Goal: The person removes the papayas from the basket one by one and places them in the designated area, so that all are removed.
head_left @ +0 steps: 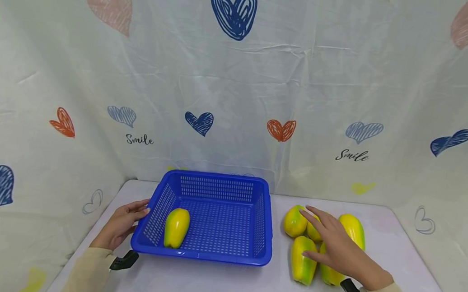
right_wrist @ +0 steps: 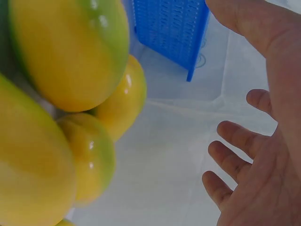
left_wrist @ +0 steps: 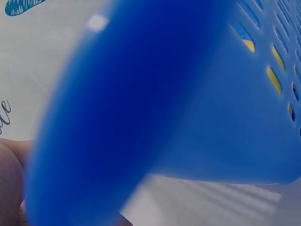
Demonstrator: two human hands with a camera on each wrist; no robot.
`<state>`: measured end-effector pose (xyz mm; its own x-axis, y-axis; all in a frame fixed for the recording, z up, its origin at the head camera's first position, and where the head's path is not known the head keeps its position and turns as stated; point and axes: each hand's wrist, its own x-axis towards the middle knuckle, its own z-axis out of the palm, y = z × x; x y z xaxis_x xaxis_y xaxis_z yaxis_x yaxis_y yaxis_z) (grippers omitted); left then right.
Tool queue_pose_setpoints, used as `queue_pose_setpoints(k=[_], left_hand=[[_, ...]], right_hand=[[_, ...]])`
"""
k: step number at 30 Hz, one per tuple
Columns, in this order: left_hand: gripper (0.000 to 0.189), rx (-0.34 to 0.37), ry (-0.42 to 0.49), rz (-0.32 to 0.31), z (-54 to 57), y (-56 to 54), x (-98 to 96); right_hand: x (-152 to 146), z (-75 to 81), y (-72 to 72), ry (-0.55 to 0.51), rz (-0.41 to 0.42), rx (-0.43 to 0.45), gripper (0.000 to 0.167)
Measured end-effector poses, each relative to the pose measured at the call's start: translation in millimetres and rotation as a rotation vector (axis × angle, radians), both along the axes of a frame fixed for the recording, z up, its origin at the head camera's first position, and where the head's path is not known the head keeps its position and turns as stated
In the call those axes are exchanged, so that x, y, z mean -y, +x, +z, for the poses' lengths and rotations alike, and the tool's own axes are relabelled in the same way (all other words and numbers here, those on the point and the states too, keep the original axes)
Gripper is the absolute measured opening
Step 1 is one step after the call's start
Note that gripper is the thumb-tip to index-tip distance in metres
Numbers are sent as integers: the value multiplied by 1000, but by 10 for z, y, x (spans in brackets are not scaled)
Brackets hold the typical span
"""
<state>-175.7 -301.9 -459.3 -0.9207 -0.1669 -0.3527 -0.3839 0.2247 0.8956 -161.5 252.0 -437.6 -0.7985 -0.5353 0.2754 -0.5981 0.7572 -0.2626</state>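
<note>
A blue plastic basket (head_left: 218, 256) with slotted walls stands on the table, one yellow papaya (head_left: 177, 227) lying in its left part. At its left side, my left hand (head_left: 119, 224) grips the rim; in the left wrist view the blurred basket rim (left_wrist: 108, 108) covers most of that hand. Over to the right, several yellow-green papayas (head_left: 303, 260) lie close together. My right hand (head_left: 339, 246) hovers over them with fingers spread, holding nothing. In the right wrist view its fingers (right_wrist: 235, 136) are apart from the papayas (right_wrist: 70, 52).
The white table (head_left: 224, 285) ends at a pale curtain (head_left: 238, 83) printed with hearts, which rises behind and along the sides. The basket's back edge stands close to that curtain. A strip of tabletop lies between the basket and the papayas. Dark wrist devices (head_left: 125, 260) sit under both wrists.
</note>
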Motion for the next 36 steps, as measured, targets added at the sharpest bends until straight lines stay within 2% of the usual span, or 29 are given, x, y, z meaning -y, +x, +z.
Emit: queue_pose_setpoints(k=[21,36], left_hand=[[62,13,12,5,24,-1,-16],[63,21,-5,6,5,-19,-3]], right_hand=[[368,178,-177,3,111,-29,96],[559,239,-239,19,142,-13,93]])
